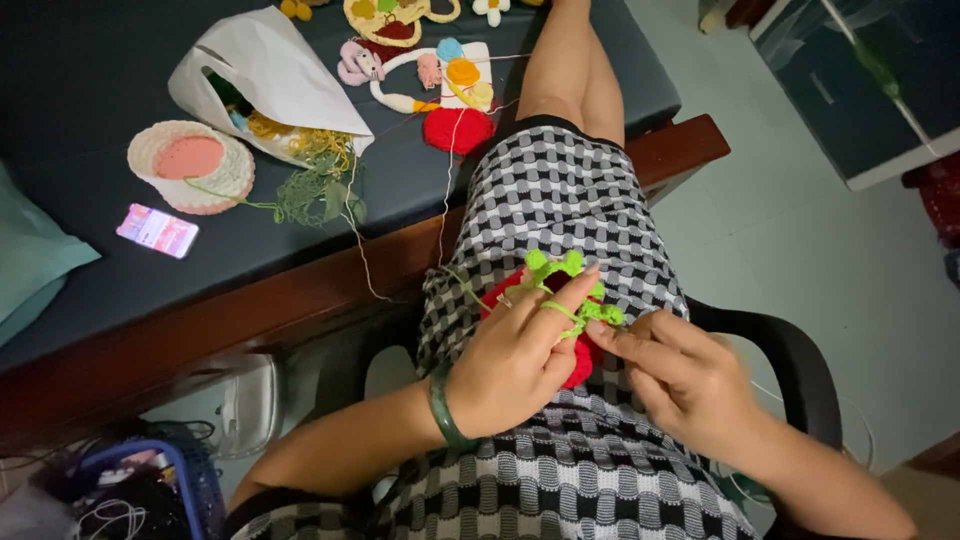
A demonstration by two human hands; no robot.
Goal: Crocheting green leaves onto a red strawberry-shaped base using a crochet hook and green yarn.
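My left hand holds a red crochet piece with a bright green crocheted top over my lap, green yarn looped around its index finger. A green bangle sits on that wrist. My right hand pinches the green yarn at the piece's right edge, fingertips touching the work. Whether it holds a hook is hidden. A thin strand runs from the piece up to the dark mat.
A dark padded bench holds a white paper bag with yarn, a pink-and-cream crochet bowl, tangled green yarn, a phone, and several crochet pieces. A blue basket sits lower left. A black chair arm curves at right.
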